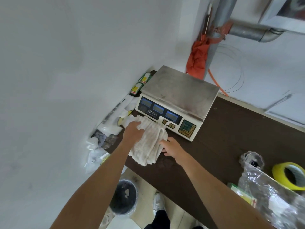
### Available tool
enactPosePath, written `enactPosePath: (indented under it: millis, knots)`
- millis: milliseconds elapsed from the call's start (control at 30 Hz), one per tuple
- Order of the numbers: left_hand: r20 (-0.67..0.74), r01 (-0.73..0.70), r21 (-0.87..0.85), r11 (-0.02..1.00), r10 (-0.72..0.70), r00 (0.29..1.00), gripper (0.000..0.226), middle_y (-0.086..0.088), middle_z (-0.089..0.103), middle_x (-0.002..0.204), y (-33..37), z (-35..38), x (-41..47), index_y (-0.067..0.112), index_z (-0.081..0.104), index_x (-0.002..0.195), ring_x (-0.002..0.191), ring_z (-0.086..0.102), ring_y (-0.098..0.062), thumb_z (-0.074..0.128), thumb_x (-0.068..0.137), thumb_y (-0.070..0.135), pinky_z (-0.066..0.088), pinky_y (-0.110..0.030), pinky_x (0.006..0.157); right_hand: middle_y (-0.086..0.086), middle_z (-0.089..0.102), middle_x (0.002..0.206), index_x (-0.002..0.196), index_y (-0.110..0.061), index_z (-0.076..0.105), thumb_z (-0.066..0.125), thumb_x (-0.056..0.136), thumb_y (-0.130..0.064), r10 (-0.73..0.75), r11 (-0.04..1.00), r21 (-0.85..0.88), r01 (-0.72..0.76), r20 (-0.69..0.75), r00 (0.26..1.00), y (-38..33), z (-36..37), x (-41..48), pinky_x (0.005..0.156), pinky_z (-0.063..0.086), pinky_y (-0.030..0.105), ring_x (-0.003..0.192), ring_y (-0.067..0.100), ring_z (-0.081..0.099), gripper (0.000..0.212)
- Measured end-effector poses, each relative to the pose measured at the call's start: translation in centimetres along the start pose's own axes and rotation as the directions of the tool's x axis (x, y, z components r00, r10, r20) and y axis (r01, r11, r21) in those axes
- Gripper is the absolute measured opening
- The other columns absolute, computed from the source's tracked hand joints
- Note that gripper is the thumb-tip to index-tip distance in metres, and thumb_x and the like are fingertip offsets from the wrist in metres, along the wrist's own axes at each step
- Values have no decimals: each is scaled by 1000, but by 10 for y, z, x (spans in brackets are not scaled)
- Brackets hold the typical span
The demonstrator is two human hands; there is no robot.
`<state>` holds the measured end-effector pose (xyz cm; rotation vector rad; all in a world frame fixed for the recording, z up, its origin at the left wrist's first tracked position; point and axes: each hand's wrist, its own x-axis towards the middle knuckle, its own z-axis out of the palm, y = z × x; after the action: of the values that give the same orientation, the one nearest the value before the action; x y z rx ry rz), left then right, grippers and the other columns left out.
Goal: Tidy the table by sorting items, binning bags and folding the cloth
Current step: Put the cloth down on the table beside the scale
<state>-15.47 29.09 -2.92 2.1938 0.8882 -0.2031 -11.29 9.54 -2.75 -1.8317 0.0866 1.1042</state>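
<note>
A cream ribbed cloth (148,142) lies folded into a thick wad on the dark brown table (222,129), right in front of the weighing scale. My left hand (132,132) lies flat on the cloth's far left part, fingers straight. My right hand (171,147) touches the cloth's right edge with its fingertips, fingers fairly straight. Clear plastic bags (95,156) with small items lie heaped at the table's left end against the wall. A round black bin (123,198) stands on the floor below the table's near edge.
An electronic scale (175,103) with a steel pan fills the back of the table. Green and yellow packets (140,85) lie beside it at the wall. At the right are a yellow tape roll (288,176) and crinkled clear bags (267,195). An orange cloth (197,60) hangs on a pipe.
</note>
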Motion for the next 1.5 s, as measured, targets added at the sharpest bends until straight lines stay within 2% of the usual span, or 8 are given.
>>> enactPosePath:
  millis: [233,400,533,733,900,1033,1267,1500]
  knots:
    - [33,-54,-15,998,54,998,47,-5,41,160,31,12,-8,21,52,147,142,44,-25,56,100,22,36,-38,116,8,45,148,158,-15,21,59,85,-45,-19,1000,-16,19,-31,999,0,-22,-13,107,47,47,126,26,54,87]
    - [51,-120,-53,991,123,991,42,-8,53,149,68,27,-22,12,56,143,135,50,-26,54,101,17,36,-30,108,6,61,109,155,-14,28,56,96,-34,-44,998,35,49,-127,991,3,-57,-26,101,52,46,112,28,63,68]
    - [90,-74,-148,986,88,992,36,-9,68,126,95,44,-30,17,65,132,108,66,-27,55,98,20,53,-36,85,5,62,105,136,-16,46,54,99,-33,-57,996,55,69,-197,979,10,-87,-39,99,53,46,110,28,64,41]
    - [152,-127,-171,977,154,976,13,-7,75,109,143,74,-40,25,70,97,103,70,-24,63,90,18,55,-39,98,1,61,109,152,-15,34,55,98,-40,-52,988,126,91,-286,957,29,-134,-52,95,56,44,99,20,65,63]
    - [205,-190,-173,966,224,953,19,-4,74,96,195,110,-52,17,74,102,100,70,-25,61,89,24,54,-35,93,-1,60,105,152,-14,34,55,98,-40,-32,971,207,121,-390,920,49,-186,-70,94,56,43,98,19,66,64]
    - [250,-278,-175,945,316,915,14,1,75,93,241,145,-71,25,68,90,98,72,-21,57,99,26,53,-35,93,0,60,97,149,-11,36,56,99,-36,-9,956,254,148,-478,878,69,-231,-90,94,56,43,88,17,63,59]
    - [379,-378,-140,915,402,833,19,7,74,98,302,214,-114,25,71,105,98,68,-12,55,98,31,51,-32,91,6,65,102,145,-10,40,58,91,-41,54,944,290,158,-606,793,120,-302,-132,82,54,42,82,20,64,65]
    - [475,-414,-142,899,429,769,17,3,75,95,357,282,-160,23,71,96,96,71,-17,54,96,22,53,-30,85,2,52,147,149,-16,38,53,99,-31,-77,991,0,133,-817,572,153,-354,-194,107,41,40,130,25,54,54]
